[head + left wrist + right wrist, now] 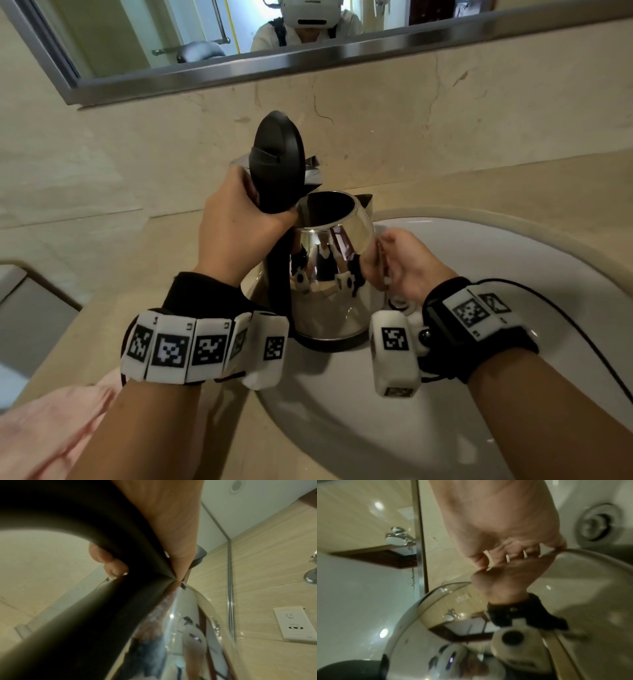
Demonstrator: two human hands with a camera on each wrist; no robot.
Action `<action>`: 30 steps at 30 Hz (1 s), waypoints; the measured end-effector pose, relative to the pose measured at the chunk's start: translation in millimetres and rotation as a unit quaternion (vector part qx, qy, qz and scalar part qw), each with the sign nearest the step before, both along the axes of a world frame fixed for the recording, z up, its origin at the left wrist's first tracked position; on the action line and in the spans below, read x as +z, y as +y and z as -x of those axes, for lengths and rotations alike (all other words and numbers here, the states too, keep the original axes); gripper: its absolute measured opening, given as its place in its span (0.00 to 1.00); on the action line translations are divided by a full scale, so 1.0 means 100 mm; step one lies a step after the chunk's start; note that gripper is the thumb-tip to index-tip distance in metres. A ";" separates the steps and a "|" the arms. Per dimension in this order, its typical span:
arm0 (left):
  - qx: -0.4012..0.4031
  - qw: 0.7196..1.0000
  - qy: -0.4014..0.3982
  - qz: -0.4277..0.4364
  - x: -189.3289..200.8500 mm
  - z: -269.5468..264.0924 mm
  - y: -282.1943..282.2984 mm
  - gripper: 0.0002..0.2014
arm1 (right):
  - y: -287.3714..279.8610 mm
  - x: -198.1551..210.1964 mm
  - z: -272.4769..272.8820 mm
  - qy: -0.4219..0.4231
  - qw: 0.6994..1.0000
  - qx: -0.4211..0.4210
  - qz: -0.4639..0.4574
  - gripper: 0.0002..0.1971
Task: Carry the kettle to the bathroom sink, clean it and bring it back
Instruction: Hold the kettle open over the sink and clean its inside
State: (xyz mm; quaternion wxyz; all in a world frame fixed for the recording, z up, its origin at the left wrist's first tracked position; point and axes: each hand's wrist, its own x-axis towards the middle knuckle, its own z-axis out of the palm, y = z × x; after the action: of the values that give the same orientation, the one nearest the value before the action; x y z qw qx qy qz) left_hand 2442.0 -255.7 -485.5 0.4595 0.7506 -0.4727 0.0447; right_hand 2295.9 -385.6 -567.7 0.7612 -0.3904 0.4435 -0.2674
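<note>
A shiny steel kettle [329,301] stands upright at the left side of the white sink basin [496,284]. Its black lid [279,161] is flipped up and the mouth is open. My left hand [239,219] grips the top of the black handle [85,615], with its fingers [109,561] wrapped round the far side. My right hand [397,263] is at the kettle's right wall. Its bent fingertips [479,559] touch the steel [419,635] without wrapping it. Whether the kettle's base rests on the basin is unclear.
The drain [597,524] lies in the basin to the right of the kettle. A pink towel [51,421] lies on the beige counter at the near left. A mirror [205,41] hangs above the marble wall. A wall socket [295,623] and a chrome tap [310,574] show.
</note>
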 end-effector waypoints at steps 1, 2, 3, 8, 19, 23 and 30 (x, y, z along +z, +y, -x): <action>-0.004 1.000 0.001 0.001 0.00 0.01 0.01 0.22 | -0.06 0.00 -0.03 -0.005 1.000 0.013 0.002 0.17; -0.010 1.000 0.000 -0.001 -0.01 0.03 0.03 0.23 | -0.07 0.02 -0.04 -0.019 1.000 0.023 0.010 0.19; -0.010 1.000 -0.003 0.000 -0.01 0.03 0.02 0.22 | -0.13 0.03 -0.08 -0.029 0.999 0.038 0.026 0.21; -0.003 1.000 -0.004 -0.004 0.02 -0.01 -0.02 0.21 | -0.23 0.15 -0.29 -0.040 0.995 0.066 0.060 0.10; -0.005 1.000 -0.012 -0.011 0.00 -0.01 0.00 0.23 | -0.35 0.19 -0.41 -0.177 0.974 0.131 -0.045 0.12; 0.000 1.000 -0.009 -0.011 -0.01 -0.02 0.00 0.21 | -0.39 0.14 -0.44 -0.199 0.965 0.150 -0.081 0.13; 0.003 1.000 -0.016 -0.010 0.00 -0.01 -0.01 0.19 | -0.42 0.11 -0.45 -0.211 0.962 0.155 -0.074 0.13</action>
State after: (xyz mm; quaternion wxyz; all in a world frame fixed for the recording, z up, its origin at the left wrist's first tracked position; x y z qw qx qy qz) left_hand 2443.1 -256.2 -485.8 0.4446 0.7557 -0.4779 0.0537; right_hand 2340.8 -427.2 -556.2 0.8963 -0.3319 0.2256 -0.1888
